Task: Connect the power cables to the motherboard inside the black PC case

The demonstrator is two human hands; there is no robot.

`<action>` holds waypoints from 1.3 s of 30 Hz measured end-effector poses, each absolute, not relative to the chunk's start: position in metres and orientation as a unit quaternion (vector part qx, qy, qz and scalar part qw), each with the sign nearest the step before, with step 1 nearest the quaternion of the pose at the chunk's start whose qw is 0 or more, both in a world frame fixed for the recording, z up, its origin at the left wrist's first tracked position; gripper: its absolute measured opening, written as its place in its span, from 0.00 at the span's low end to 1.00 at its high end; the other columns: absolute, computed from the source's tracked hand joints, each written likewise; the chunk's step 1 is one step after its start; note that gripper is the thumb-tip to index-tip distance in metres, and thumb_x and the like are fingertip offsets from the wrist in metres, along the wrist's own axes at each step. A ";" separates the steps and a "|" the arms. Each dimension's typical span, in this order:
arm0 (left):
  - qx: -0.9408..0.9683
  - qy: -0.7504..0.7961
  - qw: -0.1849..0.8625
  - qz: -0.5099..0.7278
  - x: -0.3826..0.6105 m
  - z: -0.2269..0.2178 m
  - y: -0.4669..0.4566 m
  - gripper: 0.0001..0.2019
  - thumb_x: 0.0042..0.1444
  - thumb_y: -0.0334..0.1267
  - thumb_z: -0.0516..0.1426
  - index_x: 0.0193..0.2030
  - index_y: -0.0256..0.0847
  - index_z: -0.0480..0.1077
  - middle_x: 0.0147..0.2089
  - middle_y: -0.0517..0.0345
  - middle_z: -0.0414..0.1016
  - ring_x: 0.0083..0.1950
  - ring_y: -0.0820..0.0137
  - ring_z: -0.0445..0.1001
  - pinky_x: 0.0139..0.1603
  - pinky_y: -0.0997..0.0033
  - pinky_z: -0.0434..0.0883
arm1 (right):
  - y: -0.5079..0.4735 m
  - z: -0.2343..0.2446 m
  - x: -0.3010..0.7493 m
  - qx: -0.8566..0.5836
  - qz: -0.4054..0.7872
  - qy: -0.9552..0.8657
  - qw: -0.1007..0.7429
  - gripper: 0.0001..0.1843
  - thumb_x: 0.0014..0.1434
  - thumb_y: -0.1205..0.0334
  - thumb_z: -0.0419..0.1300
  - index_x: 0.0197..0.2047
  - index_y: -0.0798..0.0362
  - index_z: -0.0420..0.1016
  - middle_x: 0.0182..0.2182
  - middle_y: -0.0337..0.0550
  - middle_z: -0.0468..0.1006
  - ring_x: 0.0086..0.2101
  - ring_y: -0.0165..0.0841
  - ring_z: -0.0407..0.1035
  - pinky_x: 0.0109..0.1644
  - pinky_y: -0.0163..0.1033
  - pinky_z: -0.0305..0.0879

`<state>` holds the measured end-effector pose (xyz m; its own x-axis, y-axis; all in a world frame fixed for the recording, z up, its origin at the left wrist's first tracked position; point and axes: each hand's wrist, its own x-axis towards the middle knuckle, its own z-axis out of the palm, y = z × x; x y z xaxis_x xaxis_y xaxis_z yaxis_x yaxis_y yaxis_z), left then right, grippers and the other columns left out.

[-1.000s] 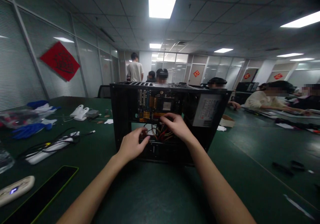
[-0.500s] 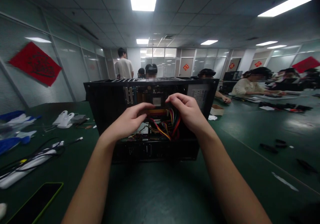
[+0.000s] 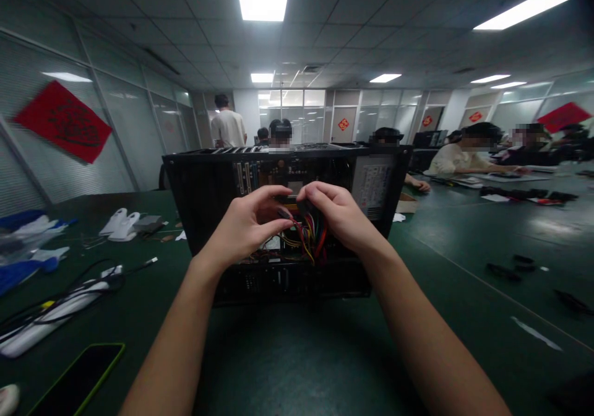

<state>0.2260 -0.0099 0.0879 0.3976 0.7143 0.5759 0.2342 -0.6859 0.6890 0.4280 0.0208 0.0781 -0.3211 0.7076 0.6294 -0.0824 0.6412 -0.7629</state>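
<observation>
A black computer case [image 3: 199, 218] stands on the table in front of me with its open side facing me. Inside it, red, yellow, black and white power cables [image 3: 316, 242] hang in a bundle. My right hand [image 3: 341, 213] is closed round the top of this bundle, where a dark connector [image 3: 305, 207] shows by the fingertips. My left hand [image 3: 245, 223] reaches in from the left, thumb and fingers curled about a small black cable plug [image 3: 284, 214]. A labelled power supply [image 3: 375, 187] sits at the upper right of the case. My fingers hide part of the motherboard.
On the left lie a power strip [image 3: 78, 298] with black cords, a phone [image 3: 77, 379] with a green edge, and blue and white plastic bags [image 3: 28, 242]. Dark objects [image 3: 503, 272] and a paper strip [image 3: 536, 333] lie right. Several people sit or stand beyond.
Both hands have come closer together. My right hand has pulled the cable bundle left and towards me, and my left thumb and fingers have closed on a small plug.
</observation>
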 end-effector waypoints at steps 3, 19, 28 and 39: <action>0.794 0.287 0.250 0.475 0.229 0.084 -0.006 0.23 0.53 0.38 0.67 0.56 0.38 0.71 0.48 0.51 0.81 0.47 0.63 0.81 0.52 0.63 0.78 | 0.021 0.076 0.422 -0.220 0.341 -0.741 0.534 0.21 0.63 0.42 0.59 0.36 0.53 0.76 0.32 0.39 0.74 0.34 0.30 0.67 0.39 0.34 0.64; 0.738 0.312 0.325 0.503 0.225 0.081 0.006 0.23 0.52 0.34 0.65 0.56 0.34 0.75 0.55 0.46 0.79 0.55 0.57 0.78 0.60 0.53 0.74 | 0.033 0.066 0.423 -0.247 0.303 -0.761 0.518 0.18 0.58 0.51 0.66 0.49 0.52 0.75 0.34 0.40 0.77 0.32 0.32 0.70 0.35 0.38 0.67; 0.731 0.326 0.326 0.503 0.229 0.081 0.008 0.23 0.52 0.30 0.63 0.57 0.34 0.75 0.57 0.46 0.78 0.58 0.57 0.77 0.63 0.50 0.71 | 0.035 0.061 0.415 -0.258 0.273 -0.734 0.565 0.20 0.57 0.54 0.66 0.50 0.53 0.75 0.35 0.43 0.80 0.35 0.35 0.74 0.40 0.40 0.70; 0.722 0.343 0.273 0.536 0.245 0.068 0.021 0.22 0.53 0.27 0.58 0.56 0.34 0.76 0.59 0.47 0.77 0.60 0.58 0.75 0.66 0.53 0.68 | 0.044 0.051 0.410 -0.306 0.228 -0.742 0.552 0.20 0.60 0.56 0.61 0.54 0.53 0.75 0.36 0.44 0.81 0.34 0.35 0.74 0.38 0.40 0.70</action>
